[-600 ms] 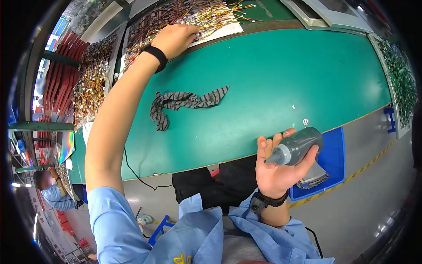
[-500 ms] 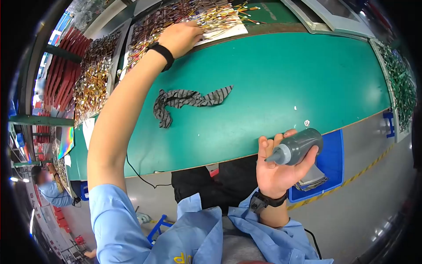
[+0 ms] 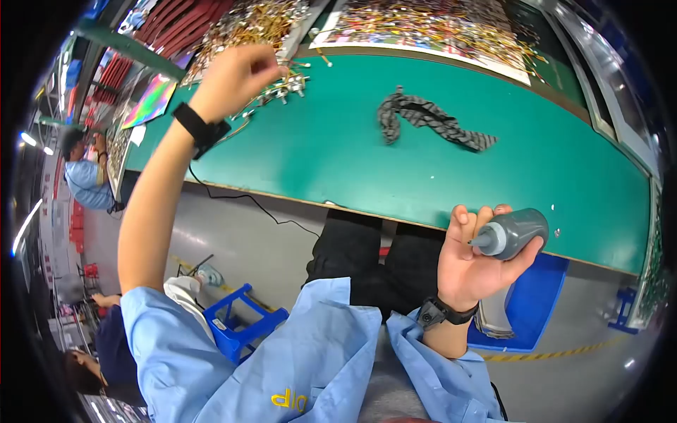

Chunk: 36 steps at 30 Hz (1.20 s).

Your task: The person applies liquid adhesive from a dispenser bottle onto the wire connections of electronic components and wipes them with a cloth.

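Note:
My right hand [image 3: 472, 271] is palm up with a dark grey squeeze bottle [image 3: 520, 234] lying across it. The bottle's pale cap and narrow nozzle point left; thumb and fingers curl around its body. At the far left of the green bench, my left hand [image 3: 236, 79] is raised with its fingers curled in. Beside and below those fingers are several thin wires [image 3: 285, 88] with small white connectors. The fingertips are turned away and slightly blurred, so what they hold is hidden. A grey-and-black striped cloth [image 3: 437, 121] lies crumpled on the bench between the hands.
Dense wire bundles lie on a white-edged board [image 3: 423, 32] at the back, with more at upper left. Below the bench stand a blue bin [image 3: 539, 303] holding papers and a blue stool [image 3: 236, 324]. Other people sit at the left. A black cable [image 3: 254, 204] hangs at the bench edge.
The view has turned left. My left hand has left the wires on the back board and moved to the left end of the bench. My right hand still holds the squeeze bottle.

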Each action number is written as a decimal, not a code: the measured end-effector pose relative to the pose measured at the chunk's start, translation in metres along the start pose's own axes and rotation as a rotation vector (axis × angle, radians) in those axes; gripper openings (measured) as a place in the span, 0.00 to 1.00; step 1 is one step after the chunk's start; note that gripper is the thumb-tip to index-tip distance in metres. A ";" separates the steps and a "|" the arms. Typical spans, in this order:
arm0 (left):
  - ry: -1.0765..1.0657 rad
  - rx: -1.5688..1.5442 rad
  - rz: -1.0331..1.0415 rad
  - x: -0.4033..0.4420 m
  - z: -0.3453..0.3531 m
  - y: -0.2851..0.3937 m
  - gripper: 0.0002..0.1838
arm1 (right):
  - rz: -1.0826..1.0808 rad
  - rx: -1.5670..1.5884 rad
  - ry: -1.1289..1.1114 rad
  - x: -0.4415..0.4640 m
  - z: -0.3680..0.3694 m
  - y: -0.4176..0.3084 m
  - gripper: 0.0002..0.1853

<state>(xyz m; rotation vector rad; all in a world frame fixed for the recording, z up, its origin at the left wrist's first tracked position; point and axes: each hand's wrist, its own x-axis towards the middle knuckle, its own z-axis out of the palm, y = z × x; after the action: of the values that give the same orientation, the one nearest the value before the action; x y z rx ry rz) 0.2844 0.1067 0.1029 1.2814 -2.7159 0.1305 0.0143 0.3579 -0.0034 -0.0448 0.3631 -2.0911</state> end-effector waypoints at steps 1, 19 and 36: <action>-0.004 -0.112 -0.040 -0.020 0.012 -0.008 0.09 | 0.043 -0.021 -0.073 -0.002 0.000 0.005 0.29; 0.267 0.022 0.054 -0.014 0.107 -0.019 0.06 | -0.002 -0.199 -0.025 -0.026 0.010 0.028 0.27; 0.121 -1.558 -0.173 -0.074 0.054 0.055 0.07 | 0.007 -0.203 -0.034 -0.025 0.002 0.029 0.30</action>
<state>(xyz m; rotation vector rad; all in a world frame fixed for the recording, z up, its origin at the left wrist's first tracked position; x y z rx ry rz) 0.2841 0.1907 0.0368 0.8118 -1.5960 -1.4771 0.0521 0.3646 -0.0066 -0.1987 0.5524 -2.0372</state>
